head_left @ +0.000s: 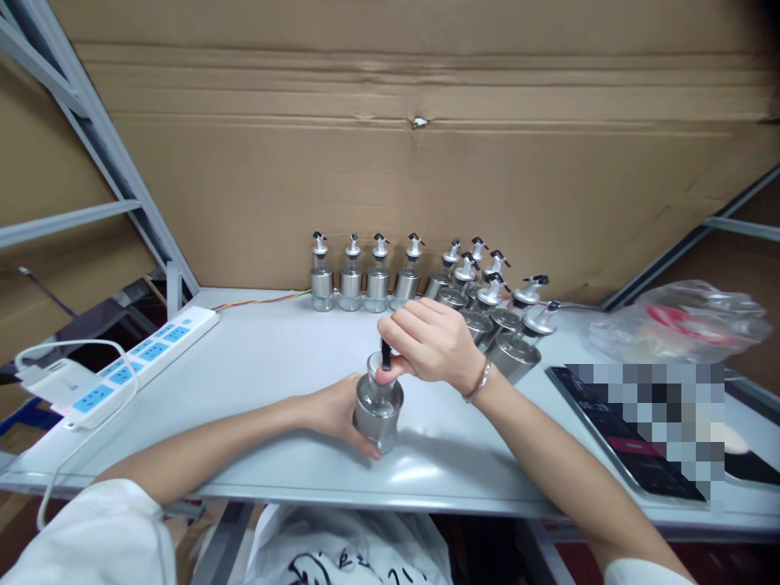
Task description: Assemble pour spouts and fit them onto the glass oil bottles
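Note:
A glass bottle with a brushed-metal sleeve (379, 414) stands near the front of the table. My left hand (338, 414) is wrapped round its lower body from the left. Over the bottle's mouth is my right hand (430, 345), closed on a pour spout whose black part (386, 356) shows between fingers and thumb. My fingers cover the rest of that spout. The thumb lies against the glass neck; whether the spout is seated in it I cannot tell.
Several similar bottles with silver spouts and black caps (378, 284) line the back, with more clustered at the right (515, 349). A white power strip (146, 366) lies left. At right are a clear plastic bag (676, 321) and a dark, partly pixelated flat device (609, 431).

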`<state>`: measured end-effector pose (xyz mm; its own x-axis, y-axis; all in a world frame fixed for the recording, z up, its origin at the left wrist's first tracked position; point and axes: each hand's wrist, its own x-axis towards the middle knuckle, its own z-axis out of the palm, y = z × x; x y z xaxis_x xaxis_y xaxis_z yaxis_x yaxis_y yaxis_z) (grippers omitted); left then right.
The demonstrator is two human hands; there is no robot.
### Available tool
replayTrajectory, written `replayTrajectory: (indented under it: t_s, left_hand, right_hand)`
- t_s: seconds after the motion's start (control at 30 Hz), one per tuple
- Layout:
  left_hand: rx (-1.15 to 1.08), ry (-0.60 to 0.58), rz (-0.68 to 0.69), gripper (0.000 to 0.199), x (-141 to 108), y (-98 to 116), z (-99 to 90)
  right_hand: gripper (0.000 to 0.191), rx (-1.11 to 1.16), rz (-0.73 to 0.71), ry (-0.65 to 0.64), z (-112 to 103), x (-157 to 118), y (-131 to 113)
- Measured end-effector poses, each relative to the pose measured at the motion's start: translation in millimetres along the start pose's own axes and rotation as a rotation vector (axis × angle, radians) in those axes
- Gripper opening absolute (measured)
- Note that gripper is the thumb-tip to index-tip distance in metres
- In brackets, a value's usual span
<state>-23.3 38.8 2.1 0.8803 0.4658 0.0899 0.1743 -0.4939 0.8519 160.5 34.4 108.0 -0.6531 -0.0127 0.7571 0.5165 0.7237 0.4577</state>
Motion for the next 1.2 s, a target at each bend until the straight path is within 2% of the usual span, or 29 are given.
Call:
replayTrajectory:
  t_s: [0.13, 0.23, 0.3, 0.4, 0.47, 0.6, 0.8, 1.0, 1.2]
  left_hand:
    - [0.009, 0.032, -0.039, 0.066, 1, -1, 0.7]
    - [-0.020, 0.023, -0.008, 0.065, 2, 0, 0.5]
    - [-0.028, 0.028, 0.012, 0.061, 1, 1, 0.1]
    - [0.005, 0.028, -0.001, 0.055, 0, 3, -0.2]
    - [0.054, 0.029, -0.021, 0.056, 0, 4, 0.0]
    - [0.122, 0.037, -0.032, 0.065, -1, 5, 0.6]
    - [0.169, 0.018, -0.048, 0.058, 0, 6, 0.5]
    - [0.171, 0.016, -0.044, 0.055, -1, 7, 0.3]
    - [0.181, 0.023, -0.044, 0.057, -1, 7, 0.3]
  right_hand:
    - [0.050, 0.161, 0.118, 0.032, 2, -2, -5]
    - [0.043, 0.267, 0.190, 0.012, 5, -3, -9]
    - [0.037, 0.340, 0.331, 0.011, 9, -4, -7]
    - [0.027, 0.416, 0.651, -0.019, 19, -13, 2]
    - [0.023, 0.460, 0.836, -0.112, 30, -25, 12]
    - [0.011, 0.390, 1.082, -0.445, 54, -61, 25]
    - [0.016, 0.318, 1.157, -0.572, 78, -98, 21]
    - [0.023, 0.250, 1.107, -0.632, 85, -107, 16]
    - [0.023, 0.301, 0.989, -0.675, 81, -107, 17]
